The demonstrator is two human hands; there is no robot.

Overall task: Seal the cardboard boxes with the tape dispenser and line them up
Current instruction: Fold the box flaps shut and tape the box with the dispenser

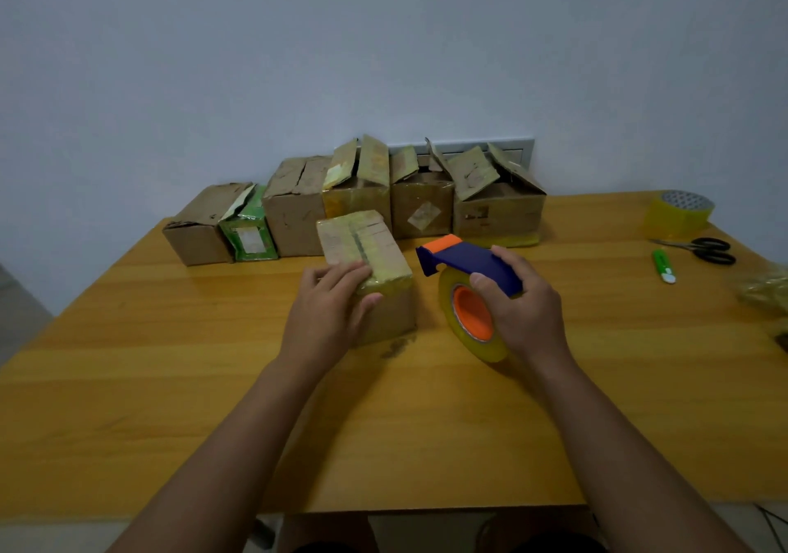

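Left hand (330,309) lies on the near top edge of the small box (369,254), fingers flat on top and thumb down the front face, likely to steady it or smooth the tape; the box sits mid-table (170,403), top already glossy with tape, set apart in front of the back row. Right hand (524,301) grips the tape dispenser (467,265) around its blue handle, the roll beside the box, just right of it; ready for another pass, I judge. Row of boxes (354,203) along the wall, several with flaps up, so unsealed. Whether a tape strand joins dispenser and box: cannot make out; far-right items partly cut off.
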